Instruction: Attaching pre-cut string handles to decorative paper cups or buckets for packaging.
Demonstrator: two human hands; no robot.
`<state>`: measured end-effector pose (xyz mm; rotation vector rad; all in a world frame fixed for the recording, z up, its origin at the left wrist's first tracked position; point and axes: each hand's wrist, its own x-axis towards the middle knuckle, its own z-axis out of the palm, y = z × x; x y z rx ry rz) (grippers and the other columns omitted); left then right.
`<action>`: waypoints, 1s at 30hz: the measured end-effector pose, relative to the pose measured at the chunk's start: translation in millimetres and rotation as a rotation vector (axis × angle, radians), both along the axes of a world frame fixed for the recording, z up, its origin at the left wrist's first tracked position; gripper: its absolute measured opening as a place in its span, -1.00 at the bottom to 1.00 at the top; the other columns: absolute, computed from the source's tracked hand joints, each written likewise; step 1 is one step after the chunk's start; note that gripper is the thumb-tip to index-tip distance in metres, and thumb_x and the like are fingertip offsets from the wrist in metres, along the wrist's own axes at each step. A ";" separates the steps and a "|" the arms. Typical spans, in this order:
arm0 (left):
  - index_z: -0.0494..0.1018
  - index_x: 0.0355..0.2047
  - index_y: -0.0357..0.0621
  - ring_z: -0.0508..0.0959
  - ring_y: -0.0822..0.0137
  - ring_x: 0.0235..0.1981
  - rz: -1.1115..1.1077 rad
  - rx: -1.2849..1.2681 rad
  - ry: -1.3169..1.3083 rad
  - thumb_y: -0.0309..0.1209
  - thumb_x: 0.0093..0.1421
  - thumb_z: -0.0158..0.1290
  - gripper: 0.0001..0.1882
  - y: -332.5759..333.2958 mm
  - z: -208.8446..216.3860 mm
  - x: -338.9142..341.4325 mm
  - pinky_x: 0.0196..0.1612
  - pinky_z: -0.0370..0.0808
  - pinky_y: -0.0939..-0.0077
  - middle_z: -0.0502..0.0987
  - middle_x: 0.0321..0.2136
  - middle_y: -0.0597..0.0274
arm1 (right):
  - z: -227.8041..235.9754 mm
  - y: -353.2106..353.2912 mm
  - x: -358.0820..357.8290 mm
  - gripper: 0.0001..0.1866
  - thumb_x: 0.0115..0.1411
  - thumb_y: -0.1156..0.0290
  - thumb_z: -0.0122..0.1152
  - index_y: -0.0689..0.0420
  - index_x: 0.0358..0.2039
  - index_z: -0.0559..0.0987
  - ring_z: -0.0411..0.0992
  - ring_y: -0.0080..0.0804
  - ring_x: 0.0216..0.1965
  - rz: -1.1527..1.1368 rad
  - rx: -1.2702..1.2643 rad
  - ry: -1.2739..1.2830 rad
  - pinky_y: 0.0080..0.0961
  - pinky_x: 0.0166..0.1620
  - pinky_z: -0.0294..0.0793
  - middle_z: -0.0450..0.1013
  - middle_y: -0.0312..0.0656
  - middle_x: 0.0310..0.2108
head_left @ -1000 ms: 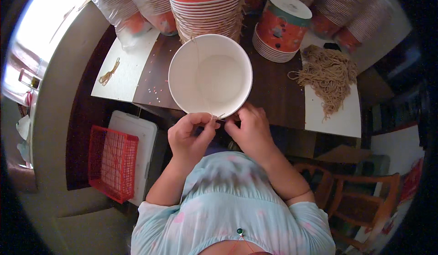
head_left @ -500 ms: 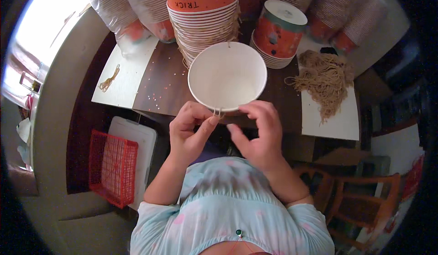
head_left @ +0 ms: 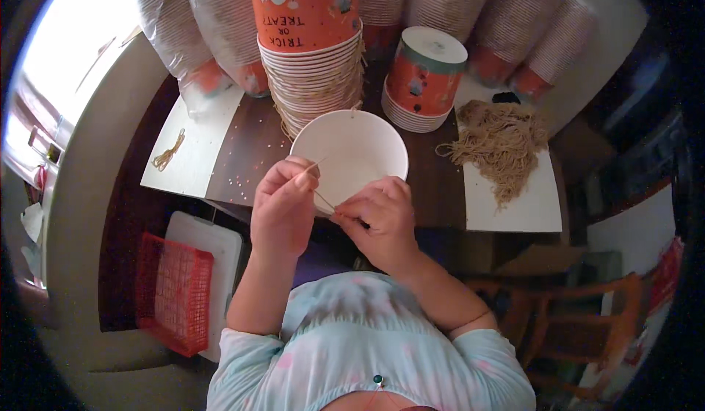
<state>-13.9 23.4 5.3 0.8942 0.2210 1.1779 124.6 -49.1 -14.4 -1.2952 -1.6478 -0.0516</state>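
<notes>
An open white-lined paper bucket [head_left: 363, 146] stands at the table's near edge, its mouth facing me. My left hand [head_left: 283, 209] is closed in a pinch on a thin tan twine [head_left: 324, 199], raised over the near left rim. A short end of the twine pokes out above those fingers. The twine runs down to the near rim, where my right hand [head_left: 382, 224] pinches with thumb and forefinger. Whether it grips the twine, the rim or both is partly hidden by the fingers. A small hole with a bit of twine shows in the far rim.
Behind the bucket rises a tall stack of orange buckets [head_left: 308, 33] with twine hanging along it. A shorter stack [head_left: 420, 80] stands to its right. A tangled twine pile [head_left: 503, 143] lies at right, a small bundle [head_left: 170, 152] at left. Below left is a red basket [head_left: 172, 293].
My left hand has risen, drawing the twine up from the rim. My right hand has gone from spread fingers to a pinch at the near rim. The view has shifted slightly.
</notes>
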 end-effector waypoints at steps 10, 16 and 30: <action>0.40 -0.59 -0.20 0.28 0.37 -0.43 -0.241 0.411 0.020 -0.51 -0.03 0.12 -0.89 38.4 -17.8 -4.7 -0.30 0.22 0.49 0.31 -0.56 0.30 | 60.4 38.0 63.6 -0.22 -0.19 0.21 0.41 0.19 0.07 0.36 0.23 -0.11 0.11 -0.083 -0.295 -0.267 -0.30 0.14 0.21 0.27 -0.04 0.08; 0.50 -0.40 -0.28 0.42 0.30 -0.21 0.155 0.622 0.418 -0.48 -0.03 0.10 -0.84 15.2 7.7 -10.6 -0.11 0.32 0.49 0.45 -0.35 0.17 | 48.8 96.4 106.3 -0.64 -0.05 0.34 0.20 0.25 -0.22 0.53 0.48 -0.12 -0.30 -0.086 -0.892 -0.465 -0.31 -0.15 0.45 0.49 0.00 -0.39; -0.23 0.29 -0.13 0.27 0.13 0.13 0.697 0.957 0.132 -0.25 -0.05 0.27 0.07 97.1 134.7 -33.3 0.13 0.26 0.18 0.11 0.18 -0.01 | 184.4 60.1 41.8 -0.15 -0.25 0.62 -0.07 0.29 0.21 0.11 -0.07 -0.06 0.31 0.478 0.288 -0.256 -0.27 0.30 -0.09 0.00 0.09 0.25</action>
